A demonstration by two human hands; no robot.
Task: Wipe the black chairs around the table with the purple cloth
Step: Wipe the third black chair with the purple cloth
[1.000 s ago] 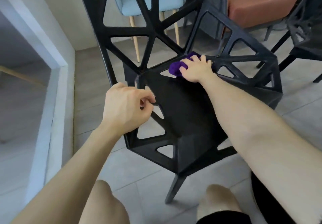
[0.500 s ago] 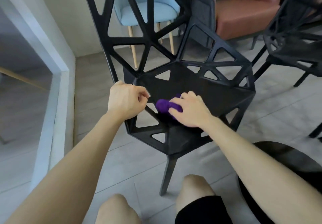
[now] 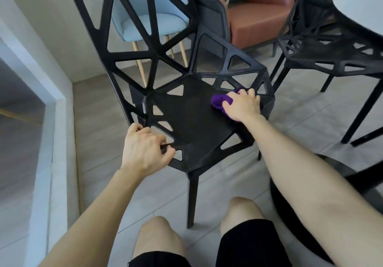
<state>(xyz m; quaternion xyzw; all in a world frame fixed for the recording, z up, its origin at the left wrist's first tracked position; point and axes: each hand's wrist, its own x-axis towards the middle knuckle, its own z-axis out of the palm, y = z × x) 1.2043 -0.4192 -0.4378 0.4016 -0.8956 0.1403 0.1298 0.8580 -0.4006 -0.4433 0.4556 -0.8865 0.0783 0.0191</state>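
Observation:
A black chair (image 3: 192, 117) with a triangle-cut frame stands in front of me, its seat facing up. My right hand (image 3: 241, 107) holds the bunched purple cloth (image 3: 220, 100) against the right side of the seat, fingers curled over it. My left hand (image 3: 145, 150) grips the chair's front left edge, fingers hooked through a cut-out. A second black chair (image 3: 323, 59) stands at the right, beside the round white table (image 3: 360, 7).
A light blue chair (image 3: 153, 26) and an orange-brown armchair (image 3: 257, 17) stand behind the black chair. A white ledge and wall (image 3: 51, 142) run along the left. A dark round object (image 3: 290, 204) lies on the tiled floor at lower right. My knees are below.
My right hand has slid the cloth from the front middle of the seat to its right side. My left hand kept its grip on the front left edge. The view has pulled back.

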